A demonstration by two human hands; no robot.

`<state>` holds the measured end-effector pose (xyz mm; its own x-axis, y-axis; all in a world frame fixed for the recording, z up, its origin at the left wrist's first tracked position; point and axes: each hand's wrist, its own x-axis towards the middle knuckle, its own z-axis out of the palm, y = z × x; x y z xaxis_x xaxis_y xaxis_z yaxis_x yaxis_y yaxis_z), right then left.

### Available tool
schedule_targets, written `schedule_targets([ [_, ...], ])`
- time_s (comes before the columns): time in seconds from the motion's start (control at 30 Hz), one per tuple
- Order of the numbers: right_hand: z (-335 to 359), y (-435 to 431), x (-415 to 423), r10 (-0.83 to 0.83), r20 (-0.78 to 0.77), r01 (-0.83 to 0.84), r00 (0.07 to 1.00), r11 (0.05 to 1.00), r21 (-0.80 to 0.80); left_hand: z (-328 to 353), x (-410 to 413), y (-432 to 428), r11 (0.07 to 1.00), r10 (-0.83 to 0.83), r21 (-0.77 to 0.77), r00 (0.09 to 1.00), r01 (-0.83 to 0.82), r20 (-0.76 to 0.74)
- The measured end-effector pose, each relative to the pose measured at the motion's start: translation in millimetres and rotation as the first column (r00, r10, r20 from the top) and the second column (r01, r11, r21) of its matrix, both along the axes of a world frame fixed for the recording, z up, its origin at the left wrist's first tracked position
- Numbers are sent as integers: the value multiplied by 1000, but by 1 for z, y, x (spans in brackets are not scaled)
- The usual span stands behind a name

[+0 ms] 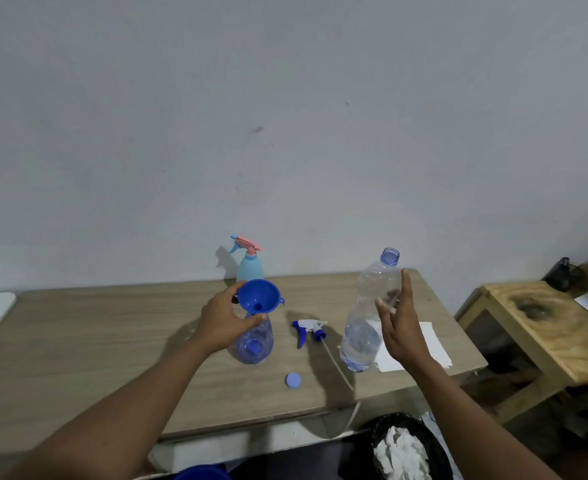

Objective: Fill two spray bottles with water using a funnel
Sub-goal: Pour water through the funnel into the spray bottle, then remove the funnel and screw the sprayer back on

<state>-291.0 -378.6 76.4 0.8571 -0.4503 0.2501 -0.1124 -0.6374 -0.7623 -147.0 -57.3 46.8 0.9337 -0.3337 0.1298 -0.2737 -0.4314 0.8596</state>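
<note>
Your left hand (225,322) has its grip closed around the blue funnel (260,295), thumb on the far rim and fingers just below the bowl, holding it in the mouth of the clear spray bottle (255,342) that stands on the worktop (112,337). Your right hand (401,329) holds the clear water bottle (372,306) upright above the worktop, but its fingers look stretched out, so you seem to be holding it loosely. This bottle has no cap and looks almost empty; the blue cap (292,380) lies near the front edge.

I judge you are about halfway. The clear spray bottle looks to have water in its lower part, though how much I cannot tell. Its white and blue trigger head (309,330) lies beside it on the worktop and is not yet screwed back. The light blue spray bottle (249,263) at the back has its pink head on, so whether it is filled cannot be seen.
</note>
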Motion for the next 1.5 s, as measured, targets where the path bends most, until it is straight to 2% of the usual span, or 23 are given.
schedule_targets([
  [0.2,-8,4,-2,-59,52,52,997,991,126,2,-1,2,1000,6,11,1000,-6,-21],
  [0.27,-8,9,-4,-155,122,146,980,986,73,2,0,3,1000,4,16,1000,-3,-29],
  [0.33,-7,20,-6,-280,261,286,924,958,15,2,0,3,1000,3,20,999,-2,-36],
  [0.37,-7,26,-6,-289,340,310,895,951,-7,1,1,3,1000,4,21,999,-3,-39],
  [0.43,-6,41,-4,-196,404,245,894,967,-73,1,2,3,1000,9,21,999,-9,-39],
  [0.53,-4,65,7,10,285,38,959,986,-161,1,2,2,1000,14,23,999,-13,-39],
  [0.6,-5,78,21,93,173,-70,981,988,-136,2,2,2,1000,19,22,999,-18,-42],
  [0.77,-2,101,64,157,-118,-132,981,972,194,5,3,2,999,21,42,999,-20,-29],
  [0.87,8,114,80,235,-217,-147,947,923,355,4,5,3,999,25,46,999,-24,-28],
  [0.93,11,120,86,265,-238,-137,934,885,446,5,4,3,999,21,42,1000,-20,-16],
  [1.17,6,130,98,264,-250,-70,932,805,589,-1,1,7,999,37,18,998,-36,-51],
  [1.27,5,130,96,270,-232,-53,935,751,659,-10,3,10,999,24,25,994,-21,-106],
  [1.4,1,128,97,276,-211,-31,938,673,739,-31,6,7,991,-2,128,977,30,-215],
  [1.5,-2,122,98,272,-201,-10,941,615,789,-42,7,-1,992,-27,109,967,57,-255],
])
